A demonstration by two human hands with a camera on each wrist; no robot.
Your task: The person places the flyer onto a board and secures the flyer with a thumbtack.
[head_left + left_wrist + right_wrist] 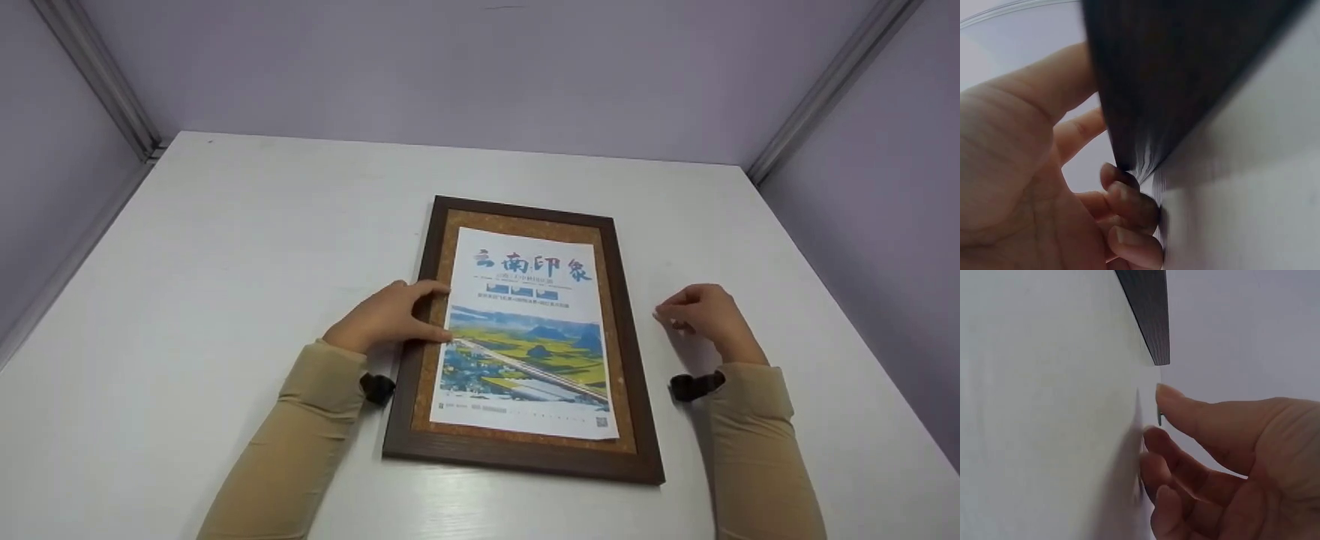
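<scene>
A printed landscape poster (525, 337) with large blue Chinese characters lies face up on a cork board (517, 223) in a dark brown wooden frame (525, 469). My left hand (386, 315) reaches over the frame's left side. Its thumb and index finger, spread apart, rest at the poster's left edge. The left wrist view has the other fingers loosely bent beside the frame's outer side. To the right of the frame, just above the table, my right hand (705, 315) pinches a small thumbtack (1159, 417) between thumb and index finger; the tack is mostly hidden.
Under the board is a white table (262, 225). Pale purple panels (465, 82) with metal corner posts (832, 90) enclose its back and sides. Both wrists carry small black devices (694, 386) below the tan sleeves.
</scene>
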